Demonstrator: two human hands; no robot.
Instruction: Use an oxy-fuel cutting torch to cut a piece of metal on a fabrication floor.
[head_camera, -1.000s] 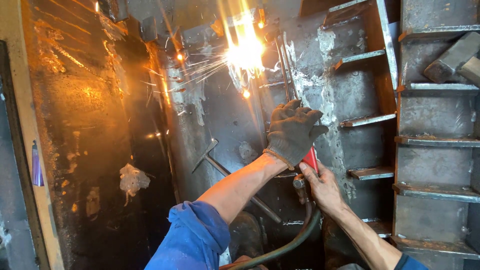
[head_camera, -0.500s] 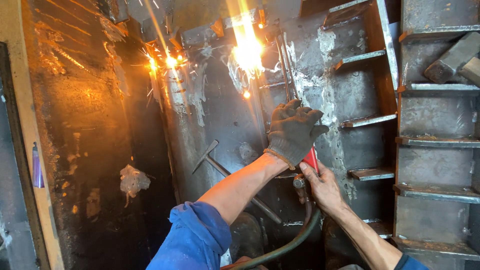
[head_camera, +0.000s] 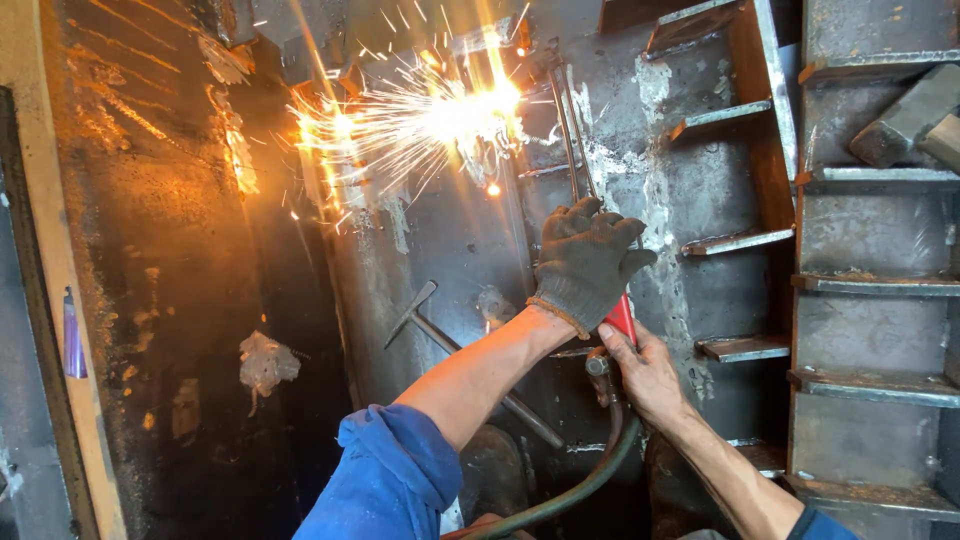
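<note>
Welding against a dark steel wall (head_camera: 450, 240), the person holds a red-handled electrode holder (head_camera: 622, 320) low at the centre of the view. The right hand (head_camera: 645, 375), bare, is closed around the holder's handle from below. The left hand (head_camera: 585, 262), in a grey knit glove, is folded over the top of the holder, its fingers curled; whether it truly clamps the tool or only steadies it cannot be told. A thin welding rod (head_camera: 572, 150) rises from between the hands to the bright arc (head_camera: 480, 100) near the top of the wall. A dark cable (head_camera: 580, 485) curves down from the holder between the forearms. The blue sleeve (head_camera: 390, 480) covers the left upper arm.

Compared with half a second ago, both hands and the holder sit in the same place, while the spark shower has grown and now fans out to the left of the arc.

A chipping hammer (head_camera: 440, 325) leans against the wall just left of the left forearm. Steel ledges (head_camera: 735, 240) step down the wall at right.
</note>
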